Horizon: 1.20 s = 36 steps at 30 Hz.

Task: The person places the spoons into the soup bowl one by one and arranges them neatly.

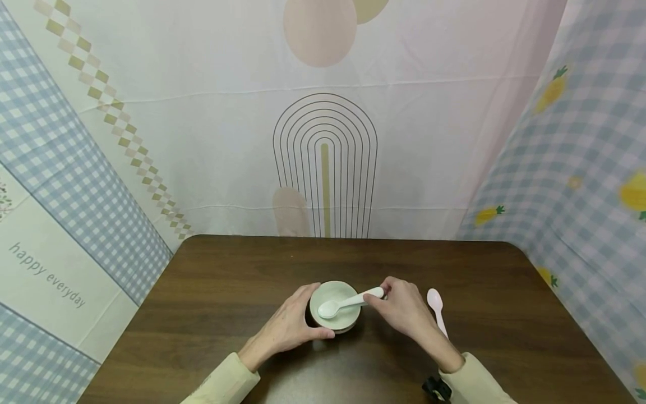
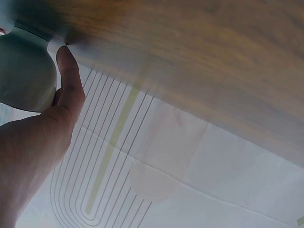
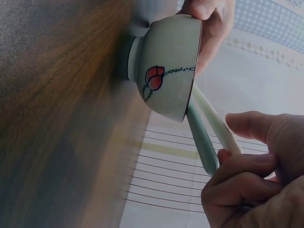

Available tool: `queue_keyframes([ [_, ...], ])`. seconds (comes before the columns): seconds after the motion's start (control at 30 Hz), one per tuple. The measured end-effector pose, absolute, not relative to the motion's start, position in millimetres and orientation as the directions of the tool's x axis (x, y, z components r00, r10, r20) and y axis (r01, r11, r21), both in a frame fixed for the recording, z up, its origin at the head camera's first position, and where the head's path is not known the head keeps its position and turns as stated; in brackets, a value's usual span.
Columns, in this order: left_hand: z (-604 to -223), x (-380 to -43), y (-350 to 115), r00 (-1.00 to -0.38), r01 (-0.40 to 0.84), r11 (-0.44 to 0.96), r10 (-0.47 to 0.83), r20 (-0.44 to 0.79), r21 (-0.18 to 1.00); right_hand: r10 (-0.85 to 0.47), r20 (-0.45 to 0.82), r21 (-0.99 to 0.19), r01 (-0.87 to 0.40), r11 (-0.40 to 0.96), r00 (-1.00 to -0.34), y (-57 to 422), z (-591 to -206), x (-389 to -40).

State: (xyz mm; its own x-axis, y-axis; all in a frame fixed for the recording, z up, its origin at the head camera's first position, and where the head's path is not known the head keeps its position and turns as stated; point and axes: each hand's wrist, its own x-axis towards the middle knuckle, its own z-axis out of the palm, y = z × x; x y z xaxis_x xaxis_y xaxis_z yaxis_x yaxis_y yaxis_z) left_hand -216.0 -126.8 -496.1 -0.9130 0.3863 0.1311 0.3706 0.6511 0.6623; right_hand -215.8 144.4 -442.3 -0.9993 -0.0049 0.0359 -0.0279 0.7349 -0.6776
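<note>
A pale green bowl (image 1: 345, 289) with a red floral motif stands upright on the table. My left hand (image 1: 290, 322) grips its left side, thumb at the near rim and fingers toward the far side. My right hand (image 1: 404, 308) is at the bowl's right and pinches the handle of a whitish spoon (image 3: 216, 121), whose head lies over the bowl's inside in the head view. Beside that handle, a green spoon handle (image 3: 202, 140) leans out over the rim, its end close to my right fingers. In the left wrist view, the left hand (image 2: 66, 104) curves along the bowl's wall (image 2: 26, 71).
Another white spoon (image 1: 435, 303) lies on the brown wooden table (image 1: 227, 275), right of the bowl and partly behind my right forearm. A black strapped device (image 1: 436, 388) sits at the right wrist. Patterned cloths (image 1: 212, 157) hang behind and beside the table.
</note>
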Motion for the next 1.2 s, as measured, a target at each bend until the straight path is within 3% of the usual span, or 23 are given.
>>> queue_keyframes([
  [1.2, -496.9, -215.7, -127.1, -0.911, 0.381, 0.652, 0.386, 0.145, 0.656, -0.022, 0.141, -0.74, -0.12, 0.662, -0.99, 149.3, -456.4, -219.4],
])
